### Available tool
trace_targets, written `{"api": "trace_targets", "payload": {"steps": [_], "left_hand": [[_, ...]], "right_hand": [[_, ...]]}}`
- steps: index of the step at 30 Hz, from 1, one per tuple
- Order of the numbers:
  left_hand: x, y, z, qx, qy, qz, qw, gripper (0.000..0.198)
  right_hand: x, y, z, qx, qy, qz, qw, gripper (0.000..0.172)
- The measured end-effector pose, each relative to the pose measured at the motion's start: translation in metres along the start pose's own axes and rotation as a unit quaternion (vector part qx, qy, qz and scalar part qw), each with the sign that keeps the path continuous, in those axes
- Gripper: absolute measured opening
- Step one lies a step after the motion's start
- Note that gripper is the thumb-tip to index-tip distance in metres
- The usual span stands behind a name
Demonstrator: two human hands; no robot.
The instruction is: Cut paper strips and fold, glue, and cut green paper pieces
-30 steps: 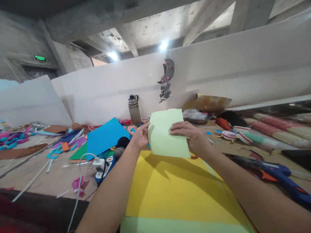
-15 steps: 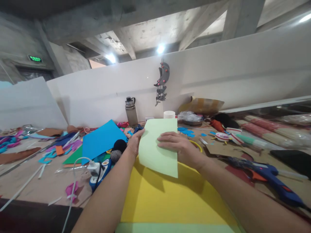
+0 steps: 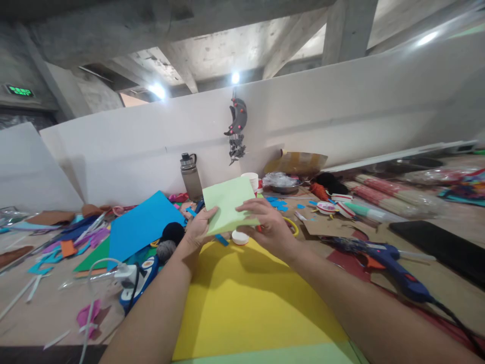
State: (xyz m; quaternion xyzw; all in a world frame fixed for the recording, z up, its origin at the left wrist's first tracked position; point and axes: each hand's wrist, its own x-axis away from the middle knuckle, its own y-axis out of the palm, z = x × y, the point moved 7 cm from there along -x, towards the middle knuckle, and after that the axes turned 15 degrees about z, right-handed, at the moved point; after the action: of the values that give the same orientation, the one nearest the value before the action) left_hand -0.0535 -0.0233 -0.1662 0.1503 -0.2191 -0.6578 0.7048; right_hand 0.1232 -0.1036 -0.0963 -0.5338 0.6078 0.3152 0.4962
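Note:
A light green sheet of paper [image 3: 229, 198] is held up in front of me, tilted, its lower edge bending under. My left hand [image 3: 197, 225] grips its left edge, with the thumb on top. At the right edge, my right hand [image 3: 267, 222] has its fingers curled around the paper. Below both hands lies a large yellow sheet [image 3: 242, 303], with a light green one [image 3: 273, 355] showing along its near edge. A small white round piece [image 3: 240, 237] and a narrow blue strip [image 3: 221, 239] lie just under the held sheet.
At the left are a blue sheet [image 3: 138, 222], a power strip [image 3: 146, 283] with a white cable, and yarn balls [image 3: 166, 248]. A bottle [image 3: 191, 177] and stacked white cups [image 3: 250, 180] stand behind. On the right lie a glue gun [image 3: 394, 270] and a black flat object [image 3: 435, 245].
The green sheet has tipped from nearly upright to flatter, and its lower edge has bent under. My right hand has moved from its face to its right edge. The view has shifted rightward.

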Motion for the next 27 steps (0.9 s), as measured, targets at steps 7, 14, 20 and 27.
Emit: {"api": "trace_targets", "payload": {"steps": [7,14,20,27], "left_hand": [[0.017,0.028,-0.008,-0.008,0.01,-0.066,0.998,0.045],[0.024,0.04,-0.012,0.032,-0.03,-0.121,0.992,0.041],[0.027,0.046,-0.011,-0.02,0.037,-0.086,0.995,0.048],[0.025,0.047,-0.016,-0.047,0.047,-0.061,0.996,0.05]], "right_hand": [[0.005,-0.029,0.048,0.081,0.254,0.182,0.947,0.032],[0.018,-0.024,0.069,0.004,0.397,0.176,0.901,0.049],[0.014,-0.032,0.064,0.107,0.34,0.17,0.919,0.043],[0.014,-0.035,0.073,-0.004,0.369,0.249,0.896,0.066]]}}
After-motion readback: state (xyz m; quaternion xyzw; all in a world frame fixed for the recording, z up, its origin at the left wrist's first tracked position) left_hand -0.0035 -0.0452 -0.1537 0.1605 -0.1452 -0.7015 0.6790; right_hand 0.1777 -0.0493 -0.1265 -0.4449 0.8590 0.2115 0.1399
